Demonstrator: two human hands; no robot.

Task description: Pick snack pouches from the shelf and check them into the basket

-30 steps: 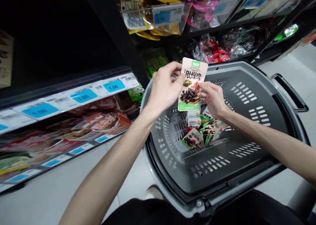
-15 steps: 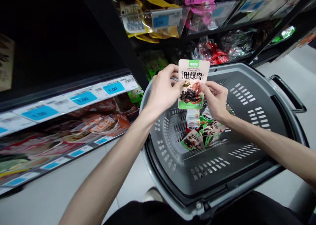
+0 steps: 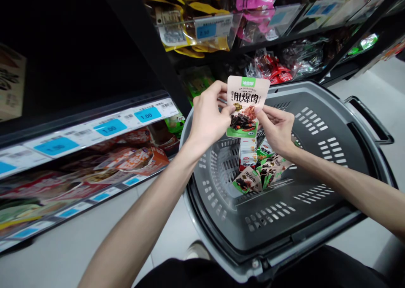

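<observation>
Works beside black store shelving [image 3: 139, 39] along the left and far sides, over a grey slotted shopping basket [image 3: 306, 214] at the right. Has yellow-edged snack bags [image 3: 209, 9] beyond, on the far shelf. Pinches with the left hand [image 3: 210, 113] the left edge of a DUBAOROU snack pouch [image 3: 247, 102], with the thumb in front and the fingers partly hidden behind; pinches with the right hand [image 3: 278, 130] the right edge likewise, so clamped on one pouch from both sides. Holds it flat to view over the basket's far left part, green top edge farthest. Seems at the step of looking over the printed front; appears to call next for a light, even pinch, or a full hold in one hand before freeing the other. Includes below, inside the basket, white-and-red packets [image 3: 248, 153], green-edged pouches [image 3: 274, 170] and, nearer left, a matching loose pouch [image 3: 248, 180].
</observation>
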